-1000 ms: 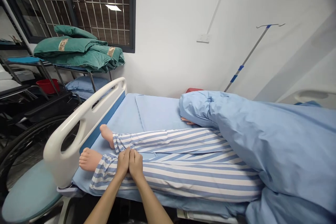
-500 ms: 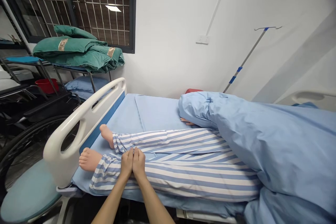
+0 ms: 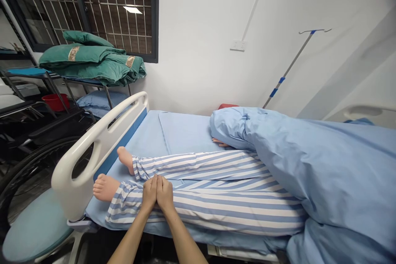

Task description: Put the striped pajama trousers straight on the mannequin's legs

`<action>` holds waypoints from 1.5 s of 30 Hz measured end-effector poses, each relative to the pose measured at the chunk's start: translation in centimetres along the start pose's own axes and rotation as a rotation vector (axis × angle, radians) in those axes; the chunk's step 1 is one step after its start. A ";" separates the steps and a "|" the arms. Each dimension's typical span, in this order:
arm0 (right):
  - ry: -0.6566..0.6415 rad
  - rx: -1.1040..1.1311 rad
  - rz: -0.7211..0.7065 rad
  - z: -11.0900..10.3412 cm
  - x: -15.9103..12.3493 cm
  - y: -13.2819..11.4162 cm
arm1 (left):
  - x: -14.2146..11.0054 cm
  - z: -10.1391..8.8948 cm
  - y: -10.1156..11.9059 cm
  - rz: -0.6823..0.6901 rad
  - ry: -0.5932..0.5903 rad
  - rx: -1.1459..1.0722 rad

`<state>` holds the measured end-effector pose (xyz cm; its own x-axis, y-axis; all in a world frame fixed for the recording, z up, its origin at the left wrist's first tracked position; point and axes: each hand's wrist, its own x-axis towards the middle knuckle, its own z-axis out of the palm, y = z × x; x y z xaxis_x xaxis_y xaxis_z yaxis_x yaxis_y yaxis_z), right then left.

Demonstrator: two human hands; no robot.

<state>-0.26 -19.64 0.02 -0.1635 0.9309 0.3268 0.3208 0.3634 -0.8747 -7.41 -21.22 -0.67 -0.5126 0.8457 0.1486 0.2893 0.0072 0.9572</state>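
From the head camera, two bare arms come up from the bottom edge and reach out over a bed. The left hand (image 3: 149, 193) and the right hand (image 3: 165, 193) lie side by side, and they touch each other. The fingers are straight and close together, and they point away from the person. Neither hand is closed around anything. Both press down on the near leg of a life-size doll (image 3: 201, 210), on its striped pajama pants (image 3: 235, 210).

The doll's bare near foot (image 3: 105, 187) sticks out just to the left of the hands. Its other foot (image 3: 125, 160) is a bit farther up, and its far leg lies just past the fingertips. A white bed end (image 3: 78, 165) stands past the feet, with a little room between them. Below the hands, the near edge of the blue bed sheet (image 3: 192, 233) is close by. To the right, a big blue blanket (image 3: 321, 165) covers the top of the doll, and the doll's hand (image 3: 220, 143) pokes out from under it.

Behind the bed, a thin drip pole (image 3: 287, 70) leans by the white wall. Green folded quilts (image 3: 93, 64) sit on a metal rack (image 3: 83, 82) under a barred window (image 3: 117, 8).
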 end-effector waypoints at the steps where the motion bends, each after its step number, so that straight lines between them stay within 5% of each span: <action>1: 0.002 0.002 0.008 0.1 0.0 0.2 | 0.0 0.1 0.1 -0.008 -0.012 -0.016; 11: 0.105 0.193 0.090 -0.8 0.6 0.5 | 0.0 2.0 3.1 -0.167 0.026 -0.329; 21: 0.109 0.176 0.119 -0.6 0.7 0.6 | -0.4 2.1 0.7 -0.055 0.031 -0.067; 28: 0.004 -0.008 0.033 -3.0 1.1 -0.4 | -0.5 2.3 0.7 0.032 -0.040 0.029; 37: 0.015 -0.003 0.053 -2.4 0.1 1.0 | -0.7 2.4 1.5 -0.010 -0.049 -0.071; 45: 0.138 0.208 0.126 -3.4 0.8 1.3 | -0.4 4.5 3.8 -0.065 -0.042 -0.244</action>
<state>3.20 -18.30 0.31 -0.0018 0.9697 0.2442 0.1299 0.2423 -0.9615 -2.52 -19.11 1.77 -0.4886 0.8689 0.0789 0.0505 -0.0621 0.9968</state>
